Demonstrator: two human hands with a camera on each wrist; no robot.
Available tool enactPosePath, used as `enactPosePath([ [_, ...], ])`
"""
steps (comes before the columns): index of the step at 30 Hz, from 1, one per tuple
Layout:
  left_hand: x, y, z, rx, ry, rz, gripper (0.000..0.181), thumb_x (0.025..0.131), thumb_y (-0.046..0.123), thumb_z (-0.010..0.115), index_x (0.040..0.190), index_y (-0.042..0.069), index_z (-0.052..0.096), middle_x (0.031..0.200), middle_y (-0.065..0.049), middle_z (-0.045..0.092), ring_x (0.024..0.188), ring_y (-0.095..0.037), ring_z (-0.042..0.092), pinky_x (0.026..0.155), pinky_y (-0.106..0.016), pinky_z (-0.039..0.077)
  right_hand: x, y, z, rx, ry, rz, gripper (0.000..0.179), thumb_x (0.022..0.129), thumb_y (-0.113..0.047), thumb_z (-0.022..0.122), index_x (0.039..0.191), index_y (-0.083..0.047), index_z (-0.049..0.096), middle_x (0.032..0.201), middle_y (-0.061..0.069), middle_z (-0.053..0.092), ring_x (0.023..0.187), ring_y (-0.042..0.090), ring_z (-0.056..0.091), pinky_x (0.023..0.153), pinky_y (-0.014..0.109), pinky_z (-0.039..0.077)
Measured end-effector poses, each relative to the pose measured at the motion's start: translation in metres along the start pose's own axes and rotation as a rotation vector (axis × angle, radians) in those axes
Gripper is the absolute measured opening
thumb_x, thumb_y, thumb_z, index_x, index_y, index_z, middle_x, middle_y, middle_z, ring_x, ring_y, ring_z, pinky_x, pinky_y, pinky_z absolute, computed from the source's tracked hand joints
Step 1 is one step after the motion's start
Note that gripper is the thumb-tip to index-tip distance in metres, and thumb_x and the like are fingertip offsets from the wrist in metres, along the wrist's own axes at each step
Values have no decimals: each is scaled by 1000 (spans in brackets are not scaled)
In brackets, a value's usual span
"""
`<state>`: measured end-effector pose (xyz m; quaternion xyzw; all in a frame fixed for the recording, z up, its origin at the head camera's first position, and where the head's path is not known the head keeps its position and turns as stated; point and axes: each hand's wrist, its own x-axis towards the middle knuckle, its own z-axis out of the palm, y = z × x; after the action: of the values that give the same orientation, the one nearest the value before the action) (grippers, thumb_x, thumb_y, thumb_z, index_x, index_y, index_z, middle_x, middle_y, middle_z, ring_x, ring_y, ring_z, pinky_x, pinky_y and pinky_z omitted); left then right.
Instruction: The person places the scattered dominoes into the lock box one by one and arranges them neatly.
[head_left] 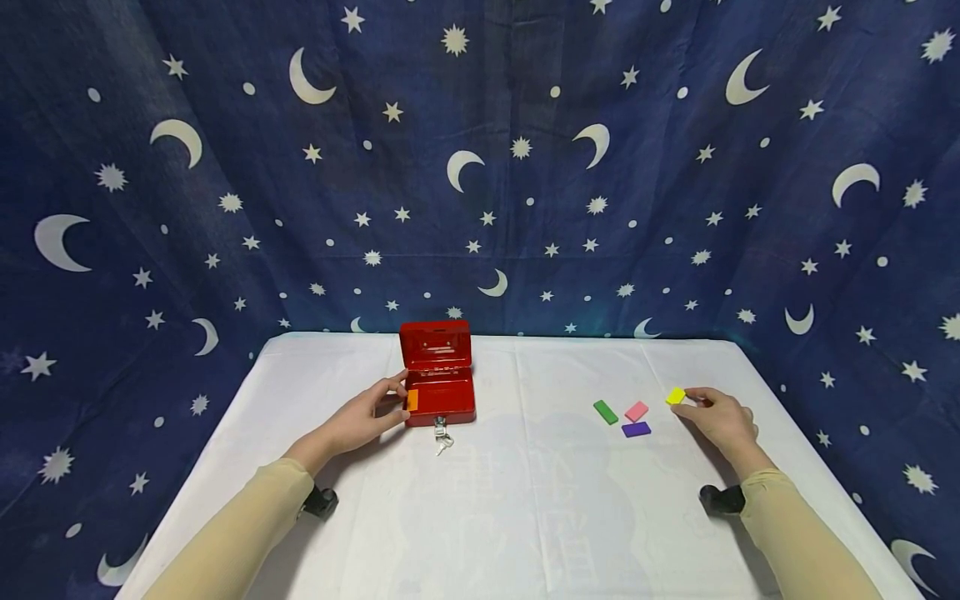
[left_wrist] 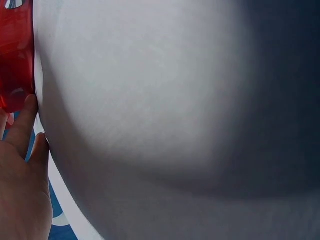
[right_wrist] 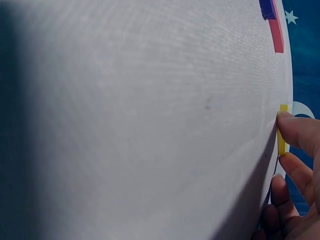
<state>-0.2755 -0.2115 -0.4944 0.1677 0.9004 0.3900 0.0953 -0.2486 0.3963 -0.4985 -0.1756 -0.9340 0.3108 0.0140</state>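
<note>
A red metal cash box (head_left: 441,402) stands with its lid (head_left: 436,343) raised, and an orange block (head_left: 412,400) lies inside along its left wall. At the box's left side is my left hand (head_left: 362,419), thumb by the front corner and fingers along the wall. In the left wrist view its fingertips touch the red side. Further right, my right hand (head_left: 722,423) pinches a small flat yellow block (head_left: 676,396) between thumb and finger, close to the cloth. The right wrist view shows this yellow block (right_wrist: 282,132) held at its two ends.
A green block (head_left: 605,412), a pink block (head_left: 637,411) and a purple block (head_left: 636,429) lie left of my right hand. Keys (head_left: 445,444) hang from the lock at the box's front. A starry blue curtain (head_left: 510,217) surrounds the white-covered table (head_left: 525,517).
</note>
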Motion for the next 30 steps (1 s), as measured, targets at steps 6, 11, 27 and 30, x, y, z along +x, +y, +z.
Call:
enactPosePath([
  [6, -1, 0, 0, 7, 5, 5, 33, 97, 38, 70, 122, 25, 53, 166, 10, 28, 145, -26, 43, 116, -63, 27, -1, -1, 1, -23, 18, -18, 59, 91, -37, 73, 135, 0, 59, 125, 29, 59, 110, 50, 40, 88, 64, 30],
  [11, -1, 1, 0, 4, 3, 0, 35, 97, 38, 70, 124, 24, 53, 166, 10, 29, 145, -26, 41, 116, -63, 27, -1, 0, 2, -36, 18, -18, 58, 92, -37, 73, 135, 0, 60, 125, 29, 60, 110, 50, 41, 87, 65, 30],
  [27, 0, -1, 0, 0, -4, -5, 33, 97, 39, 69, 122, 25, 53, 166, 11, 28, 145, -26, 42, 116, -65, 27, -5, -4, 0, -83, 19, -44, 59, 93, -37, 71, 137, 1, 59, 128, 32, 59, 113, 53, 42, 89, 67, 30],
  [30, 0, -1, 0, -2, -8, -2, 33, 97, 39, 69, 122, 24, 53, 166, 11, 27, 144, -26, 43, 116, -65, 27, -5, -4, -1, -94, 21, -64, 59, 93, -37, 72, 134, 2, 59, 123, 30, 61, 112, 52, 44, 89, 67, 30],
])
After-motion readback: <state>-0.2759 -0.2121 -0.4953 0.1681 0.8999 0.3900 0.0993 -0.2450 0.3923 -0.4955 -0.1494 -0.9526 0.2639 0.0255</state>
